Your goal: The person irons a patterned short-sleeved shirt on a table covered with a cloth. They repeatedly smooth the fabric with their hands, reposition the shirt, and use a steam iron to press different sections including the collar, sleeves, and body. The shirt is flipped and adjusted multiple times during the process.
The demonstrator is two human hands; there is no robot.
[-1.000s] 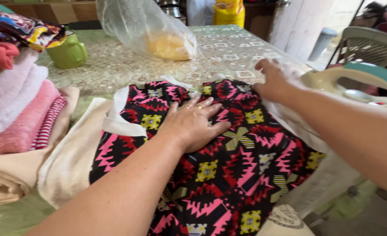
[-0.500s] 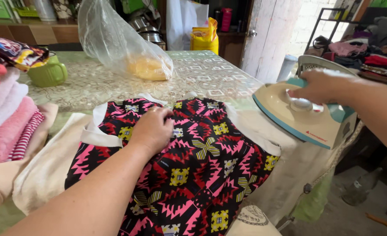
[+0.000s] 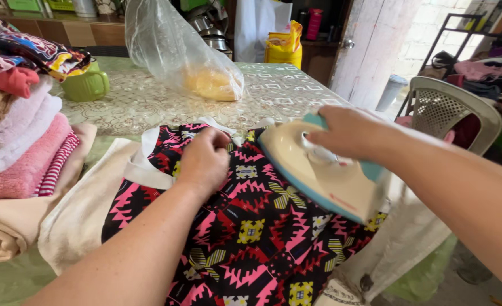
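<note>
The left forearm runs in from seven o'clock toward the centre, bare to the wrist. The left hand [image 3: 204, 160] lies knuckles up, fingers curled under and pressed down, pointing to twelve o'clock. The right forearm enters from four o'clock, slanting toward ten. The right hand [image 3: 346, 132] is closed in a grip, knuckles upward, thumb tucked below.

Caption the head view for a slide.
Right hand holds an iron over a patterned garment; left hand pins the garment near its collar.
</note>
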